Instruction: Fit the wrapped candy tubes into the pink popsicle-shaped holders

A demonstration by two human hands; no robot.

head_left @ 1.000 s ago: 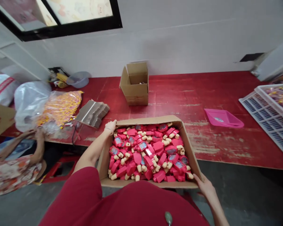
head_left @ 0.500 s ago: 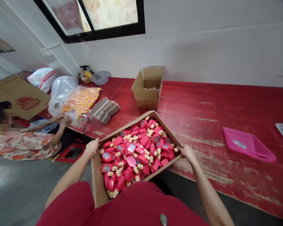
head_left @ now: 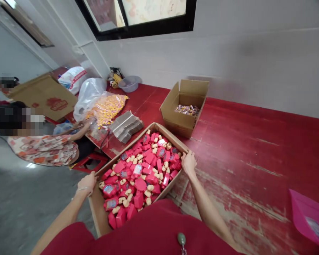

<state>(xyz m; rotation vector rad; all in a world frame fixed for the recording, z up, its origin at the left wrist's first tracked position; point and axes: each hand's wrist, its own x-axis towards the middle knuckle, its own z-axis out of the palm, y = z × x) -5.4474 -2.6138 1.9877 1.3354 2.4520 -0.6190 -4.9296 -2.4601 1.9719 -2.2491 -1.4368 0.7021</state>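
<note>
Left hand: your left hand point(head_left: 87, 184) clasped the rim of a shallow brown cardboard box point(head_left: 96, 209) at its left corner.
Right hand: your right hand point(head_left: 188, 163) clasped the opposite rim, nearer the counter.
Fingers: on both hands they were pressed together and curled over the cardboard, pinching the rim.
Box: it was held between your hands in front of your dark red top point(head_left: 133, 230), just beside the counter's front edge, and was heaped with glossy magenta plastic pieces with cream knobbed ends point(head_left: 140, 184).
Nearby: a smaller open brown cardboard box point(head_left: 182, 122) stood on the counter beyond the load, holding shiny wrapped pieces point(head_left: 187, 110). To its left lay a stack of folded corrugated cardboard point(head_left: 125, 125), a clear plastic bag of yellow-orange pieces point(head_left: 106, 109), a white plastic bag point(head_left: 89, 94) and a round grey plastic basin point(head_left: 129, 84).
Co-worker: a seated person in a floral garment point(head_left: 44, 150) reached toward the clear bag with one hand point(head_left: 86, 123), well apart from yours.
Writing: a propped brown cardboard sheet point(head_left: 39, 94) carried a red emblem point(head_left: 55, 104), and the magenta pieces bore small printed labels point(head_left: 137, 169); you could read neither.
Surface: the long counter point(head_left: 244, 148) was red-painted wood, scuffed pale in streaks, with a bright pink plastic tray point(head_left: 308, 219) at its right.
Room: white walls point(head_left: 255, 60), a black-framed window point(head_left: 138, 21) and a grey concrete floor point(head_left: 23, 202) surrounded you.
</note>
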